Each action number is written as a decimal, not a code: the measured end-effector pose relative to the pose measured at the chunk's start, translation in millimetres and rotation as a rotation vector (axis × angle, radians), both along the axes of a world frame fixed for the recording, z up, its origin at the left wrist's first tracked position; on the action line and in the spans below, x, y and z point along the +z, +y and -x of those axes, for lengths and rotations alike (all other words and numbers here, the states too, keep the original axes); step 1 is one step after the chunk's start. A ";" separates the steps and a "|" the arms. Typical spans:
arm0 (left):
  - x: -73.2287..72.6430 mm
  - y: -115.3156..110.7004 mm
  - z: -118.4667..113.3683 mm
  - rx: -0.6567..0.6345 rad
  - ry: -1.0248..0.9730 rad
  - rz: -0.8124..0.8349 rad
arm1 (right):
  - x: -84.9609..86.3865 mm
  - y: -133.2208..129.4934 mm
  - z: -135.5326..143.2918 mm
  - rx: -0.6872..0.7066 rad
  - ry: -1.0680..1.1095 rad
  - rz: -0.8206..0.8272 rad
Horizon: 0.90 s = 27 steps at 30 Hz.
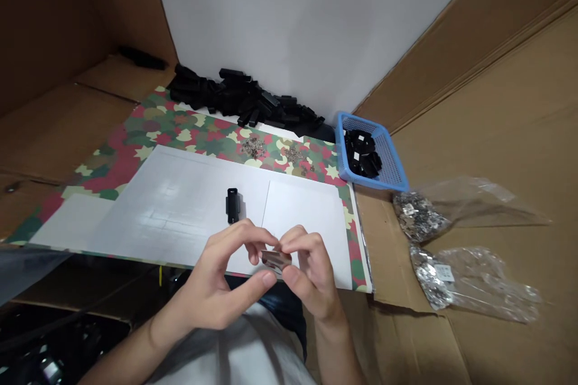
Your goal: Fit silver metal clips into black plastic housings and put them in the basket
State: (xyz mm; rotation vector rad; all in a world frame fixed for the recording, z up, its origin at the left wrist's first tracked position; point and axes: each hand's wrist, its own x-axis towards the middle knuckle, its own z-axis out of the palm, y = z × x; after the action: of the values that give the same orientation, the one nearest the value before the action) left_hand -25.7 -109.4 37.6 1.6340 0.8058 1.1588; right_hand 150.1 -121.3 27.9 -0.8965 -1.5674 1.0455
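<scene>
A small shiny bent metal piece (pixel 276 259) is held up in front of my body, over the near edge of the white board. My right hand (pixel 313 271) pinches its right end between thumb and forefinger. On the other side, the fingertips of my left hand (pixel 221 283) touch its left end, with the thumb a little apart below it. Just beyond my left hand, a black plastic part (pixel 232 205) lies on the white board (pixel 180 198).
Black plastic parts (pixel 244 96) are heaped along the back wall. Small metal bits (pixel 253 147) lie in loose piles on the patterned sheet (pixel 198 132). At right stands a blue basket (pixel 392 162) holding black parts, beside clear bags of metal pieces (pixel 418 216) on cardboard.
</scene>
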 end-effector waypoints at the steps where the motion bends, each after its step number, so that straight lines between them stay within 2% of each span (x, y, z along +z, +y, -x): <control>1: -0.1 0.7 -0.3 0.000 0.004 -0.007 | -2.1 -0.3 0.2 0.006 0.014 0.036; 6: -1.3 2.8 -1.6 -0.002 0.000 0.025 | -9.0 -2.4 -0.9 0.035 -0.003 0.169; 15: -2.5 3.6 -0.4 -0.074 0.050 0.024 | -17.2 -7.1 -1.6 0.052 0.123 0.386; 17: -3.2 3.9 0.4 -0.094 0.065 0.051 | -18.6 -7.5 -1.7 0.030 0.126 0.364; 21: -5.8 5.0 1.2 -0.109 0.070 0.114 | -19.0 -7.5 -2.1 -0.029 0.021 0.188; 23: -6.8 5.5 1.1 -0.111 0.069 0.120 | -17.7 -6.7 -3.2 0.007 -0.022 0.136; 27: -8.9 6.5 1.4 -0.135 0.082 0.121 | -15.7 -3.4 -8.0 0.071 -0.078 0.140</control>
State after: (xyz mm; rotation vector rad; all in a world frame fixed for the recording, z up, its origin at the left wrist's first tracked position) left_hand -27.1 -102.9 28.7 1.6180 0.7898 0.9362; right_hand 158.1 -124.7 12.2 -0.9929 -1.6157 1.1948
